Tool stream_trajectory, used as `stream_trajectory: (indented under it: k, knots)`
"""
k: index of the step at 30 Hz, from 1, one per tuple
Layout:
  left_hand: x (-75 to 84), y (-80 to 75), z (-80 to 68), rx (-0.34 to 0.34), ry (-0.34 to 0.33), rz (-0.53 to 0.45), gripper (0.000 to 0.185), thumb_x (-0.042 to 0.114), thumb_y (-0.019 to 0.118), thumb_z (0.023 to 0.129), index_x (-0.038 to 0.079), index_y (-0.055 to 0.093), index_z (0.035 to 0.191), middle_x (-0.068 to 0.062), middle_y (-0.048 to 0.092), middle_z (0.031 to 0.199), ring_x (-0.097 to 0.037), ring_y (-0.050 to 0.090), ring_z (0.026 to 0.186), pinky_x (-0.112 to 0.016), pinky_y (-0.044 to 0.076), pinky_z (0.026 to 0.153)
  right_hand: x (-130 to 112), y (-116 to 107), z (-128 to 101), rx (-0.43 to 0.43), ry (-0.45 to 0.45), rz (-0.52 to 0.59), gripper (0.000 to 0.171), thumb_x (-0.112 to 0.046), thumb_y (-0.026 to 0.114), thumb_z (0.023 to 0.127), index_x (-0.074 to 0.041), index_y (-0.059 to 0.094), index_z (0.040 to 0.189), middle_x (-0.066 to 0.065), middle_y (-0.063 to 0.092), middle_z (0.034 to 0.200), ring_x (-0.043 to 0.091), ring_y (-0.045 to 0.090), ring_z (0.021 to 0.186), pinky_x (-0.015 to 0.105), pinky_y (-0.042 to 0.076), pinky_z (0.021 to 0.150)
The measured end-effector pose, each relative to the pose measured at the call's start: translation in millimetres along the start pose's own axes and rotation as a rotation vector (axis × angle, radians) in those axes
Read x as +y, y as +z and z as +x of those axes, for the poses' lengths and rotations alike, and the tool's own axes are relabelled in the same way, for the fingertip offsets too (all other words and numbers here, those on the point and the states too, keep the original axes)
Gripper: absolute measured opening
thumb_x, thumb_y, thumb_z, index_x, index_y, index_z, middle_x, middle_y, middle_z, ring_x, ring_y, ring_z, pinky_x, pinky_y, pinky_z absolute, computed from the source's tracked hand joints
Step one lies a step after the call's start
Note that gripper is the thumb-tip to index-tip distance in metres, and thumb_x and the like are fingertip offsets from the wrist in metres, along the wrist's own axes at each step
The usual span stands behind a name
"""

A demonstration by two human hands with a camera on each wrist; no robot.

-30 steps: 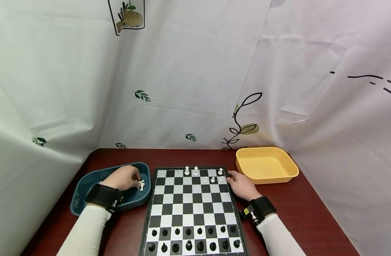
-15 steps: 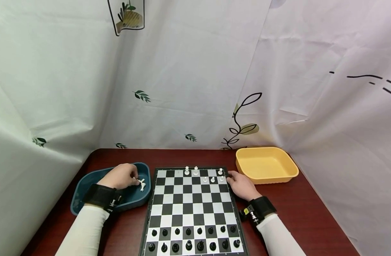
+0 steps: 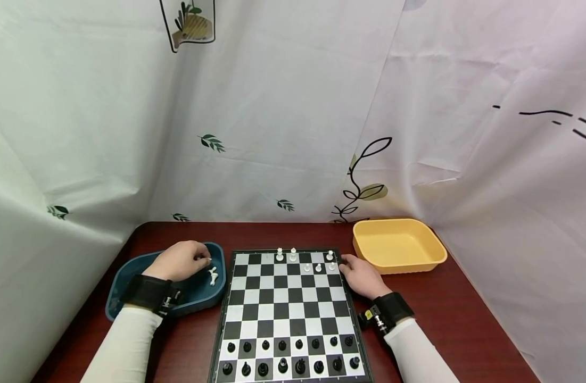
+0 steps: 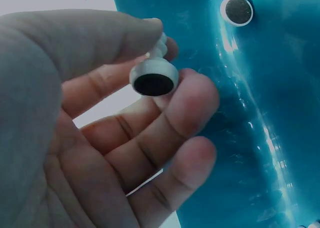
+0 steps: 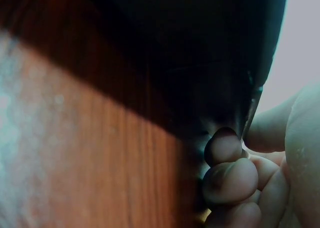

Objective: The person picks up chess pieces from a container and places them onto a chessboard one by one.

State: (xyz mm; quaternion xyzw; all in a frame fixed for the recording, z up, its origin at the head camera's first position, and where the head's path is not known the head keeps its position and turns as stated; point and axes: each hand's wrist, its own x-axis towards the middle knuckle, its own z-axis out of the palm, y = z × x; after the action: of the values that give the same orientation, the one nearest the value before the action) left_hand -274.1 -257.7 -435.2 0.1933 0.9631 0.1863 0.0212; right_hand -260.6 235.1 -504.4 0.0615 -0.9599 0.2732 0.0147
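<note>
My left hand is raised over the blue tray and pinches a white chess piece between thumb and index finger. Its round dark base faces the left wrist camera, and the fingers partly hide its top. Below, more white chess pieces lie in the tray. My right hand holds the right edge of the chessboard near its far corner, thumb on one side and curled fingers at the other. Several white pieces stand at the board's far end, and two rows of black pieces at the near end.
A yellow tray stands at the back right of the dark red table, beyond the right hand. White printed cloth hangs behind and along the sides. The blue tray sits close to the board's left edge.
My left hand has lifted a white piece up from the others in the blue tray, moving slightly up and left. The right hand has kept its place at the board.
</note>
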Motion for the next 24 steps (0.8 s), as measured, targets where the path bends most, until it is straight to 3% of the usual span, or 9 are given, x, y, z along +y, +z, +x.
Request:
stream_trajectory:
  k: [14,24]
  knots:
    - [2.3,-3.4,2.2,0.141,0.063,0.068,0.011,0.019,0.081,0.103,0.012,0.083,0.112,-0.002,0.076,0.102,-0.018,0.067,0.088,-0.048,0.062,0.081,1.5,0.8,2.6,-0.018,0.009,-0.006,0.041,-0.020,0.058,0.113,0.004,0.066,0.146,0.019,0.074,0.134,0.036,0.072,0.119,0.059,0.053,0.106]
    - [6.9,-3.5,1.6,0.230,0.127,0.048,0.012,0.018,0.081,0.103,0.015,0.083,0.115,-0.001,0.079,0.105,-0.018,0.072,0.091,-0.049,0.062,0.083,0.6,0.5,0.7,-0.014,0.004,-0.003,0.042,-0.020,0.058,0.113,0.004,0.066,0.146,0.020,0.074,0.134,0.036,0.072,0.118,0.059,0.054,0.105]
